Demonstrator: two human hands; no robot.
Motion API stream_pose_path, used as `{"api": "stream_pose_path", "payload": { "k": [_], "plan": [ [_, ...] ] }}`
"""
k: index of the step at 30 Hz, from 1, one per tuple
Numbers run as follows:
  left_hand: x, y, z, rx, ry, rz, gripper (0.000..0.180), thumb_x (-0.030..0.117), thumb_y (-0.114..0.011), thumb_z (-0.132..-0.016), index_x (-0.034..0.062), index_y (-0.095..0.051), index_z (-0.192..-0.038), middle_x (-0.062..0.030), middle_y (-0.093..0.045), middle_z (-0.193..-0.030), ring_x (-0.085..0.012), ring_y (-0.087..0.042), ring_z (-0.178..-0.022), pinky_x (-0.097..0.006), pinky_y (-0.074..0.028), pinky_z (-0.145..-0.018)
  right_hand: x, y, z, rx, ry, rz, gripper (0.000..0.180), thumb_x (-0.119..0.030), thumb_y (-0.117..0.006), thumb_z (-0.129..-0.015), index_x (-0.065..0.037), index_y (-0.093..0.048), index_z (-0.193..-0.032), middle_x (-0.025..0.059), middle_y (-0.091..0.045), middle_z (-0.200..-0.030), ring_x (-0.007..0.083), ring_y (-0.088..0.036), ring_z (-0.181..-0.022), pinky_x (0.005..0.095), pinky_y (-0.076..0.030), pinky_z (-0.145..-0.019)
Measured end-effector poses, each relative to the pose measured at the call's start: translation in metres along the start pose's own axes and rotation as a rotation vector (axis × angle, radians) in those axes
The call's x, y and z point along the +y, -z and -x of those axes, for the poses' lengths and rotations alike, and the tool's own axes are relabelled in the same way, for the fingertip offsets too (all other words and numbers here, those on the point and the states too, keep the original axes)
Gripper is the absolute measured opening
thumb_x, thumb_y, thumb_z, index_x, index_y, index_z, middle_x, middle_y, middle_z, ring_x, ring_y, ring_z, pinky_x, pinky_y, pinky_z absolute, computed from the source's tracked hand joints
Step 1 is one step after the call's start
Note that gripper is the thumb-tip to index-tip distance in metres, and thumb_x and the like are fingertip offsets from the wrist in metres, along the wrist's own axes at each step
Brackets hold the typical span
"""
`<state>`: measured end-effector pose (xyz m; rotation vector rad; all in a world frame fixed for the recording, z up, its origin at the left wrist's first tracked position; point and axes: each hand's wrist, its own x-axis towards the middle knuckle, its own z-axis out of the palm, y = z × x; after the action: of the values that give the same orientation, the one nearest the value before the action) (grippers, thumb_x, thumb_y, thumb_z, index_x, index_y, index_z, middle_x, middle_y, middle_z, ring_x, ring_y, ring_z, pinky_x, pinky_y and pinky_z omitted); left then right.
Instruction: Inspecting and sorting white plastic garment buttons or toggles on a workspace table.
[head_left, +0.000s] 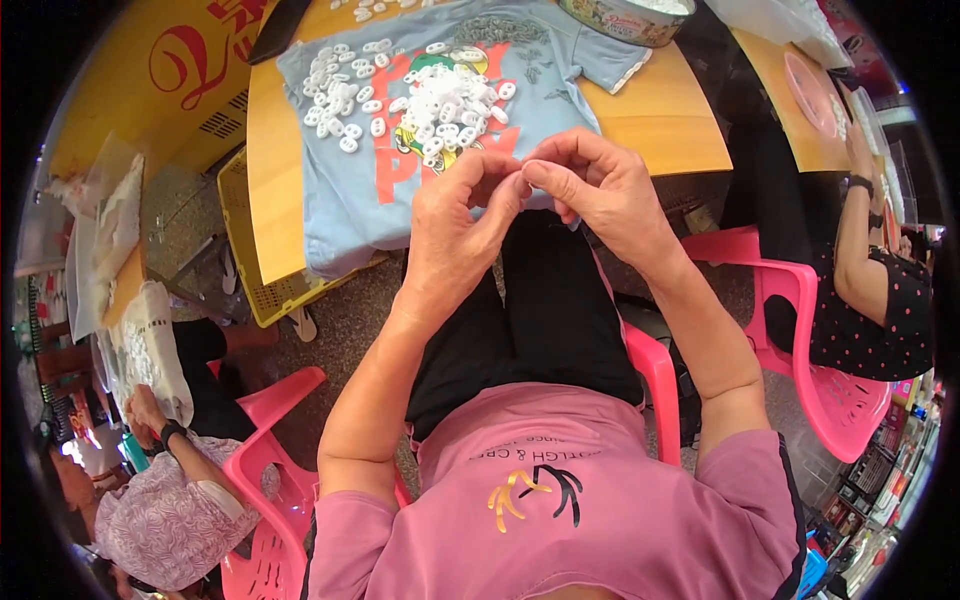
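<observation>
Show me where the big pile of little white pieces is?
In the head view, the pile of white pieces sits on the light blue shirt spread over the wooden table, just beyond both hands.

Your left hand (455,225) and right hand (590,185) meet at the centre of the view, fingertips pressed together just above your lap. The left forearm rises from seven o'clock, the right from five o'clock, both bare and bent at the elbow. Both thumbs and forefingers are pinched closed; what they pinch is too small to tell.
</observation>
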<state>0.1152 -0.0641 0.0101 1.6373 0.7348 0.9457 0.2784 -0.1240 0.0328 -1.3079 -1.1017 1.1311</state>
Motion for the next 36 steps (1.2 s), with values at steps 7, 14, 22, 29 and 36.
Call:
{"api": "stream_pose_path", "payload": {
  "k": [7, 14, 22, 29, 36],
  "plan": [
    [0.005, -0.014, 0.003, 0.084, 0.113, 0.380, 0.010, 0.004, -0.063, -0.092, -0.0029, -0.063, -0.099, -0.0049, -0.068, -0.088, -0.0087, -0.064, -0.077, -0.021, -0.051, -0.067, 0.005, -0.001, 0.010, 0.049, 0.092, -0.052, 0.014, -0.008, -0.063, -0.092, 0.001, -0.064, -0.104, 0.0029, -0.065, -0.087, 0.0051, -0.056, -0.067, 0.0184, -0.046, -0.058],
    [0.000, -0.016, 0.002, 0.106, 0.101, 0.414, 0.010, 0.000, -0.066, -0.088, -0.0009, -0.064, -0.098, -0.0059, -0.067, -0.087, -0.0121, -0.064, -0.076, -0.024, -0.052, -0.066, 0.002, -0.002, 0.009, 0.144, 0.346, 0.106, 0.014, -0.007, -0.063, -0.093, 0.002, -0.063, -0.103, 0.0027, -0.063, -0.084, 0.0056, -0.056, -0.066, 0.0191, -0.047, -0.058],
    [-0.016, -0.008, -0.008, 0.075, -0.465, -0.247, 0.022, -0.008, -0.068, -0.079, 0.0004, -0.065, -0.099, -0.0124, -0.064, -0.088, -0.0243, -0.064, -0.074, -0.032, -0.052, -0.061, 0.009, 0.014, -0.003, 0.007, -0.176, -0.315, 0.017, -0.012, -0.065, -0.091, -0.002, -0.061, -0.105, 0.0014, -0.062, -0.083, 0.0069, -0.055, -0.061, 0.0208, -0.048, -0.053],
    [-0.014, -0.013, -0.006, 0.052, -0.292, -0.025, 0.024, -0.010, -0.066, -0.081, -0.0010, -0.065, -0.103, -0.0119, -0.066, -0.095, -0.0194, -0.065, -0.084, -0.028, -0.051, -0.074, 0.009, 0.011, -0.003, -0.023, -0.254, -0.557, 0.019, -0.009, -0.066, -0.090, -0.002, -0.061, -0.108, 0.0031, -0.061, -0.086, 0.0077, -0.055, -0.065, 0.0242, -0.050, -0.055],
    [-0.018, -0.012, -0.013, 0.078, -0.394, 0.002, 0.029, -0.008, -0.068, -0.080, 0.0014, -0.065, -0.107, -0.0118, -0.064, -0.098, -0.0198, -0.065, -0.085, -0.029, -0.052, -0.071, 0.016, 0.005, -0.006, 0.024, -0.168, -0.673, 0.016, -0.008, -0.064, -0.091, -0.001, -0.062, -0.106, 0.0046, -0.061, -0.084, 0.0087, -0.055, -0.065, 0.0260, -0.051, -0.057]
  ]
}}
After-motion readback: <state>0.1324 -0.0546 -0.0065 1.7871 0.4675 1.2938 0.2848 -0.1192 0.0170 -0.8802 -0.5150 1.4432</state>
